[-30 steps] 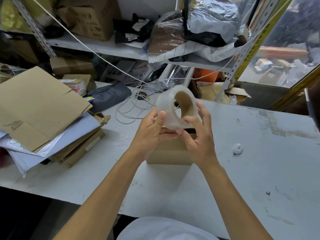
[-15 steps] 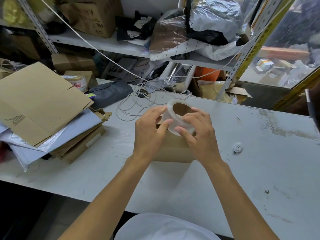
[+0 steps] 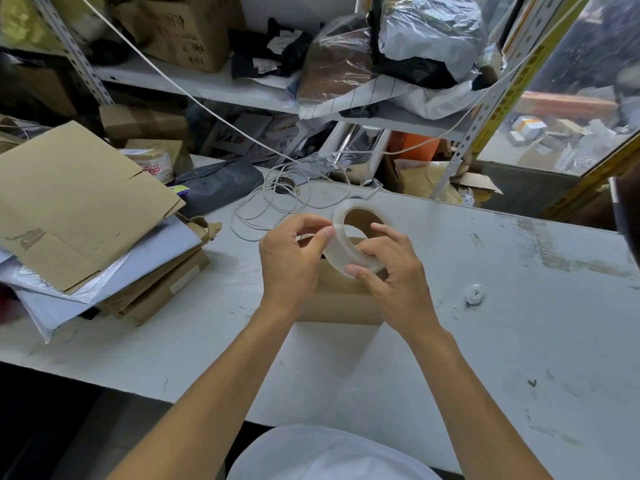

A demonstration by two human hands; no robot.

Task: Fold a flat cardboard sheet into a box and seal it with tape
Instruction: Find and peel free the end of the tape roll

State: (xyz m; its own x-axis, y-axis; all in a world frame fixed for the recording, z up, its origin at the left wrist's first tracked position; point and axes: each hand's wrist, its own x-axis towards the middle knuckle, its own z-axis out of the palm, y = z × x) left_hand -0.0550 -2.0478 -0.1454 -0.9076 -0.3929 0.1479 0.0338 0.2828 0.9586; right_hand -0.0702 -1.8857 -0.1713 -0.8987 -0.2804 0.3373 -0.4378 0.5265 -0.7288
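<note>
while both hands grip tape roll [image 3: 349, 237], left hand [image 3: 291, 261] pinching edge, right hand [image 3: 391, 271] cradling, above cardboard box [image 3: 341, 299] (on table [image 3: 502, 341])

The translucent, milky plastic tape roll [image 3: 349, 242] has a smooth, faintly glossy face and a matt brown cardboard core. Under it sits a plain brown cardboard box [image 3: 341, 303], matt and slightly fibrous. The white painted surface [image 3: 502, 341] is matt, scuffed and stained. At nine o'clock lie flat matt brown cardboard sheets [image 3: 76, 199] on glossy, crinkled grey plastic mailers [image 3: 55, 299]. At twelve o'clock coils a smooth white plastic-coated cable [image 3: 277, 209].
</note>
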